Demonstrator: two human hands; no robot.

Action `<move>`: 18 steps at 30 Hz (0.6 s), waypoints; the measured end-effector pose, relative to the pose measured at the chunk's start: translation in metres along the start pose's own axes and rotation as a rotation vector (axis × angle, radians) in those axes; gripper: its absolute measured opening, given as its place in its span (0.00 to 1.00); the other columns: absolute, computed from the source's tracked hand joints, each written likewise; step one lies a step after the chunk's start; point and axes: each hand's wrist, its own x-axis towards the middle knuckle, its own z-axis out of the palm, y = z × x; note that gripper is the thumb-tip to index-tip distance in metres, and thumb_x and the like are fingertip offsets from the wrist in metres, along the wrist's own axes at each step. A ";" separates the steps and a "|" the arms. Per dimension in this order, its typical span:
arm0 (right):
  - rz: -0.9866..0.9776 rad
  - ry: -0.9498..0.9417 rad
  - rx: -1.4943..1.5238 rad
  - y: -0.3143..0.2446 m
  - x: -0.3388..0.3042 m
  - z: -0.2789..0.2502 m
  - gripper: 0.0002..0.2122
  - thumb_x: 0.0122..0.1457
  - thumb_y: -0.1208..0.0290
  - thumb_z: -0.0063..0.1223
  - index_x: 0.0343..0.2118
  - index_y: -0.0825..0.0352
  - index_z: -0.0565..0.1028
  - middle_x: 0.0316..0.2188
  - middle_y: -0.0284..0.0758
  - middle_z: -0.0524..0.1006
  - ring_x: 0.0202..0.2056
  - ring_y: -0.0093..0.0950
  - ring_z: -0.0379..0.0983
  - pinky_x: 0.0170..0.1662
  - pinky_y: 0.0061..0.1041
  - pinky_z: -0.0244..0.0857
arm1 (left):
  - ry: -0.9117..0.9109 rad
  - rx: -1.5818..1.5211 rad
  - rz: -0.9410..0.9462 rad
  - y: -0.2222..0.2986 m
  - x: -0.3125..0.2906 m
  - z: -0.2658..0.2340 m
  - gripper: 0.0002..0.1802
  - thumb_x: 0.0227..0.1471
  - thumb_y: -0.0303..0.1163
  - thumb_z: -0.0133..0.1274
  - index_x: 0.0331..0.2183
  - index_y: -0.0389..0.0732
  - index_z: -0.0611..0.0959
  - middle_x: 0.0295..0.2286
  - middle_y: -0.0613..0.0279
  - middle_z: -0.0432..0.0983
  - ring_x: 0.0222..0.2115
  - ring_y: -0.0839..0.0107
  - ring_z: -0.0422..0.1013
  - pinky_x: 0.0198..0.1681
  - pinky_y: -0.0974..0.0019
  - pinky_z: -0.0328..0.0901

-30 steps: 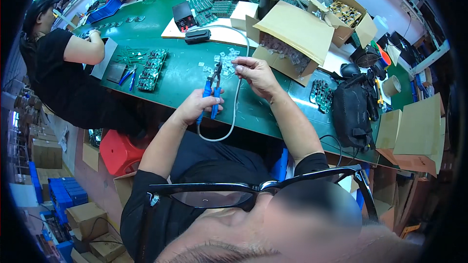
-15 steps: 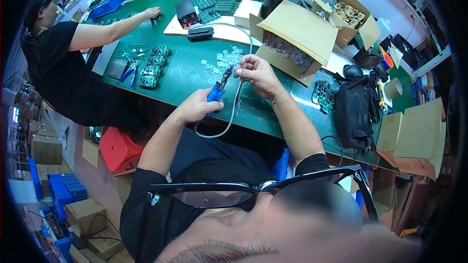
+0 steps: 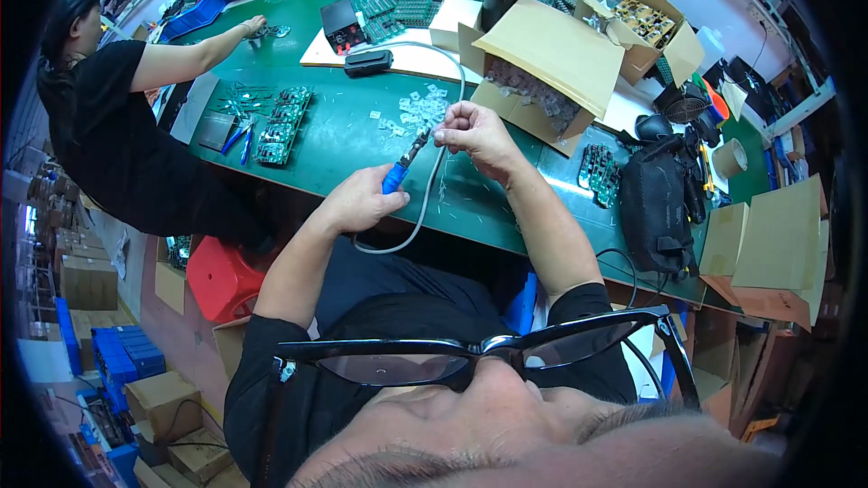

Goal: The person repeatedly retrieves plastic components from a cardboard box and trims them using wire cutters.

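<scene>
My left hand (image 3: 360, 201) is closed round the blue handle of a tool (image 3: 395, 177) with a dark, plier-like metal head, which points up and to the right. A grey cable (image 3: 423, 210) loops below that hand, up past the tool and across the bench; where it ends is hidden. At the tool's tip my right hand (image 3: 479, 137) has thumb and forefinger pinched together; what lies between them is too small to make out. Just beyond the fingertips a loose pile of small clear plastic pieces (image 3: 421, 108) lies on the green bench (image 3: 344, 140).
A box of clear pieces (image 3: 553, 41) stands beyond my right hand. Circuit boards (image 3: 284, 126) and blue-handled pliers (image 3: 237, 137) lie left; a black bag (image 3: 658, 208) sits right. A black case (image 3: 369, 62) is behind the pile. A co-worker (image 3: 108, 117) reaches over the bench at left.
The tool in my left hand has turned slightly, and less of its blue handle shows. My right hand stays nearly still. At left, the co-worker's hand has shifted leftward.
</scene>
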 end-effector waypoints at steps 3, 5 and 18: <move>0.008 0.007 -0.014 0.000 -0.001 -0.001 0.11 0.58 0.77 0.69 0.37 0.62 0.74 0.33 0.31 0.83 0.36 0.23 0.82 0.36 0.20 0.69 | 0.023 0.072 -0.005 0.015 -0.004 -0.002 0.21 0.54 0.44 0.58 0.30 0.33 0.77 0.24 0.42 0.75 0.29 0.41 0.73 0.39 0.46 0.67; 0.013 0.012 -0.013 0.001 -0.001 -0.002 0.11 0.58 0.77 0.69 0.36 0.62 0.74 0.33 0.31 0.83 0.36 0.23 0.82 0.36 0.20 0.69 | 0.032 0.114 -0.020 0.022 -0.006 -0.001 0.20 0.55 0.44 0.57 0.30 0.33 0.77 0.25 0.39 0.76 0.31 0.38 0.73 0.39 0.45 0.67; 0.048 0.081 -0.047 0.007 0.006 -0.006 0.14 0.56 0.76 0.68 0.42 0.65 0.75 0.34 0.33 0.82 0.36 0.24 0.80 0.36 0.22 0.69 | 0.100 -0.041 -0.031 0.001 0.007 0.007 0.18 0.57 0.41 0.56 0.37 0.33 0.82 0.26 0.45 0.80 0.31 0.51 0.79 0.38 0.52 0.71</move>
